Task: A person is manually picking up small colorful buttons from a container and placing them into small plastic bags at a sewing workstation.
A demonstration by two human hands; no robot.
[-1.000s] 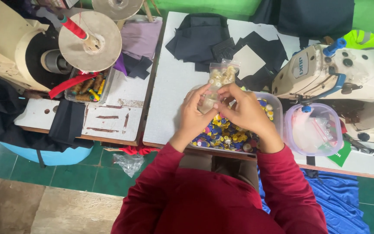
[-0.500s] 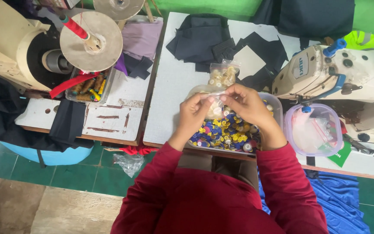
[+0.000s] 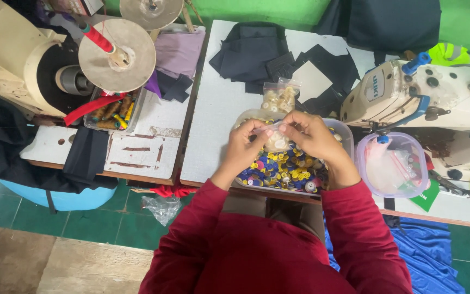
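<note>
My left hand and my right hand meet over a clear plastic tub filled with yellow, blue and white buttons. Between their fingertips they pinch a small clear bag of pale buttons. A second clear bag of cream buttons lies on the white table just beyond the tub. Both sleeves are dark red.
A white sewing machine stands to the right, with a round clear container in front of it. Dark fabric pieces lie at the table's far side. To the left are a large thread-spool disc and a tray of spools.
Both hands have come down from just above the tub, bringing the small bag lower and closer over the buttons. The other bag of cream buttons stays on the table.
</note>
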